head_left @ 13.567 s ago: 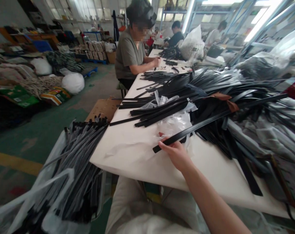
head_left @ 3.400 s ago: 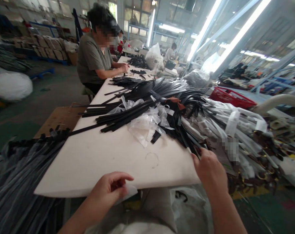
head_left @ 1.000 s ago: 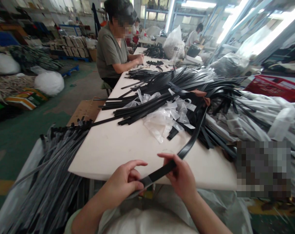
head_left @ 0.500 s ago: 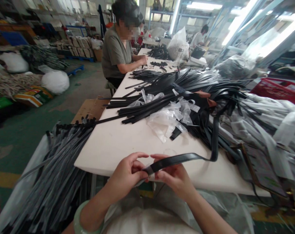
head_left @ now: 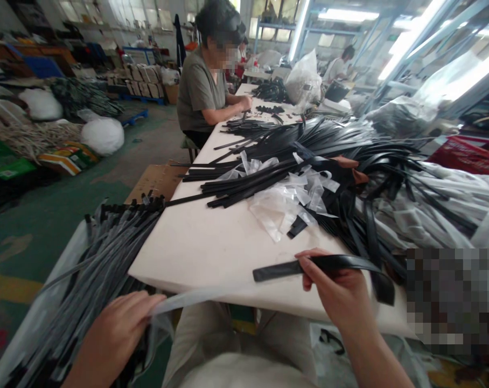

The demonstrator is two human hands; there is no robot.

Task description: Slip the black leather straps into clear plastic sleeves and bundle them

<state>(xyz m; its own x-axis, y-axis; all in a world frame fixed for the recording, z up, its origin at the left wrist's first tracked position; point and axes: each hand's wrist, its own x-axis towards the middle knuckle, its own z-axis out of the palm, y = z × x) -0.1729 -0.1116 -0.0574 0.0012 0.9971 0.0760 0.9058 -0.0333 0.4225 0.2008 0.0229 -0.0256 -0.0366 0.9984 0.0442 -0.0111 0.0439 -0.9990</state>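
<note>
My right hand [head_left: 335,285] pinches a black strap [head_left: 277,270] near its end, above the front of the white table [head_left: 196,242]. From there the strap curves away to the right, toward the heap. My left hand [head_left: 117,328] is closed on a translucent plastic sleeve [head_left: 208,293], low at the table's left corner. The sleeve stretches between the hands, and its far end lies by the strap's tip; whether it still covers any of the strap I cannot tell. Crumpled clear plastic strips [head_left: 279,207] lie on the table beyond my hands.
Many black straps [head_left: 329,134] are heaped across the table. Sleeved straps [head_left: 86,291] fill a holder at the left of the table. A co-worker [head_left: 206,86] sits on the far left side. White plastic [head_left: 434,205] is piled at the right, near a red bag [head_left: 470,153].
My hands have moved apart. The left went down and left, drawing the plastic sleeve along; the right went right with the strap, whose black end is now bare.
</note>
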